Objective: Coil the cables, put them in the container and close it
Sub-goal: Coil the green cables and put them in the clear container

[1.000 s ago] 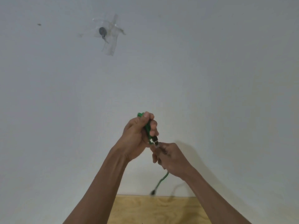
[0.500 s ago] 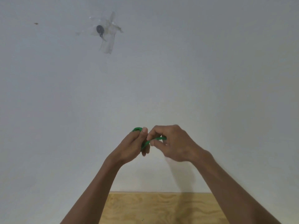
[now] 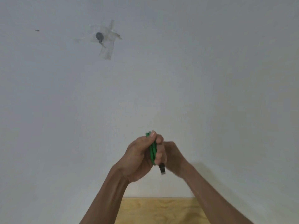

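A pale grey-white wall (image 3: 210,78) fills nearly the whole view. At the bottom edge a strip of light plywood surface (image 3: 158,210) meets it. High on the wall, left of centre, a small dark round thing (image 3: 99,36) is fixed under crossed strips of clear tape (image 3: 106,46), and a tiny dark speck (image 3: 37,30) sits further left.

Both forearms rise from the bottom of the view and meet in front of the wall, above the plywood. The left hand (image 3: 139,159) is curled round the green cable (image 3: 152,152), gripping it as a bundle of several loops: the thumb presses the top of the bundle, the fingertips wrap its far side, and a green bend pokes out just above the thumb. The right hand (image 3: 174,157) lies just behind and touching the left, mostly hidden by it; whether it pinches the cable cannot be told. The cable's black plug (image 3: 162,169) with a pale tip hangs free just below the left hand's fingers, in front of the right wrist
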`<state>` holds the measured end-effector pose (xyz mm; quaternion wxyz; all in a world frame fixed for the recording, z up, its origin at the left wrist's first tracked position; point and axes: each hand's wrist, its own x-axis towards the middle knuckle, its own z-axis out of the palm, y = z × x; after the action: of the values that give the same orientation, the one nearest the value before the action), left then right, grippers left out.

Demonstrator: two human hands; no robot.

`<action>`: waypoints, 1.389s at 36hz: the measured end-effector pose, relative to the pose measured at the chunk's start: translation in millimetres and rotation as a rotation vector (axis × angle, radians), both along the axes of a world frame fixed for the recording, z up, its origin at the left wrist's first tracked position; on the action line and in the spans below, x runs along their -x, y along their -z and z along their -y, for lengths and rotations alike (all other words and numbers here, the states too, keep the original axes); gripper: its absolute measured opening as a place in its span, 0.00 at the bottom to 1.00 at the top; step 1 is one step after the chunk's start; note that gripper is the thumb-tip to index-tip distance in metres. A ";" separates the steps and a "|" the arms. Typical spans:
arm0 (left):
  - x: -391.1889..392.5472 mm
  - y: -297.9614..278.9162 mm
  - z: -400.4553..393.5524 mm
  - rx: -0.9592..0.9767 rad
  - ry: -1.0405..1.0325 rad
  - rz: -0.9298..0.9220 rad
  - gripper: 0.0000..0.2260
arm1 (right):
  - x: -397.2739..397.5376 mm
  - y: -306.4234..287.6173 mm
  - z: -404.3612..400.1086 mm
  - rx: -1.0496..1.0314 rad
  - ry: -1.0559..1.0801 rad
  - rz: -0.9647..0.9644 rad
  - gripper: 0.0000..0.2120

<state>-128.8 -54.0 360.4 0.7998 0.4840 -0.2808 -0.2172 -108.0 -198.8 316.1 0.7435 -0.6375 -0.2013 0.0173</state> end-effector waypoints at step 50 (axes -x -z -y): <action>-19.3 19.7 3.2 -0.471 -0.841 0.178 0.28 | 10.9 -16.3 -11.2 0.100 0.392 0.114 0.08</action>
<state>-109.5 -57.3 340.7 0.6598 0.7401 -0.0712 0.1093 -118.8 -187.6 332.5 0.6875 -0.7004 -0.1141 -0.1541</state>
